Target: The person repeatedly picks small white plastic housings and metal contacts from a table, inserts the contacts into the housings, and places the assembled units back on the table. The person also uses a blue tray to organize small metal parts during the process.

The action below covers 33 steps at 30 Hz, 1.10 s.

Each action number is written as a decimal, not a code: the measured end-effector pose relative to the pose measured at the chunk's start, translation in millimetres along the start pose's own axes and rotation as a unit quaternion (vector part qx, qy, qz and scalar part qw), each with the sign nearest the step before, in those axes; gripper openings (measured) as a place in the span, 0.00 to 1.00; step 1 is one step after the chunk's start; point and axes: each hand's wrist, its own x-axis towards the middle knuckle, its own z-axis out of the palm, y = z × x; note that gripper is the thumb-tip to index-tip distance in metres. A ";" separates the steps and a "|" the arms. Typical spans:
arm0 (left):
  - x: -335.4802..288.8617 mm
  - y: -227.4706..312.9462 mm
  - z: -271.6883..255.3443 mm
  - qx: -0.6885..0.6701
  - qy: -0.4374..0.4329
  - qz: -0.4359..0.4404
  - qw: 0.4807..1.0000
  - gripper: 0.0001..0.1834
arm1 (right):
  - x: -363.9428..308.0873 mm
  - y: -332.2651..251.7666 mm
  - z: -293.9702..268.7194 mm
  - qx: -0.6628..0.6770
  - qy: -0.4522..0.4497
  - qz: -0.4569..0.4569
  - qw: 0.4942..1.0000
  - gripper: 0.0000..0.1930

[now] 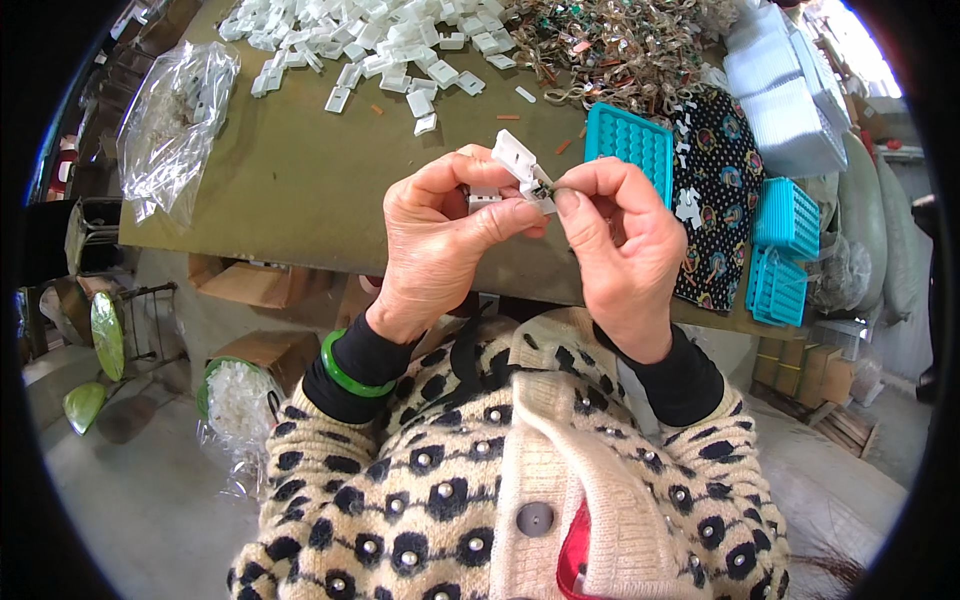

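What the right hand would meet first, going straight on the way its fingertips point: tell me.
The right hand would likely meet the white plastic piece held in the left hand first; it seems right at that piece's edge, though actual contact is unclear.

A small white plastic piece (512, 155) is in the left hand (440, 225). It has a little slot in it. It tilts, with its top end leaning left. At its low end is a tiny dark part (543, 189), by the tips of the right hand (630, 240). Another white bit (484, 198) pokes out between the left fingers, mostly hidden.
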 end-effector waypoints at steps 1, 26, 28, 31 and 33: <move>-0.2 0.2 -0.7 0.006 0.005 0.001 1.000 0.10 | 0.4 0.0 -0.7 -0.027 -0.016 -0.013 0.999 0.01; -1.3 -1.1 14.8 0.000 0.111 -0.042 0.993 0.08 | -2.8 23.2 1.0 -0.255 0.049 -0.188 0.947 0.08; -1.5 -0.5 16.3 0.014 0.108 -0.043 0.993 0.08 | -3.4 24.6 -0.4 -0.250 0.043 -0.177 0.951 0.08; -0.8 0.7 18.2 0.031 0.107 -0.038 0.993 0.08 | -2.3 28.3 -1.7 -0.262 0.043 -0.204 0.942 0.09; -0.7 1.5 19.3 0.054 0.113 -0.024 0.992 0.08 | -2.0 30.9 -0.6 -0.268 0.043 -0.214 0.938 0.09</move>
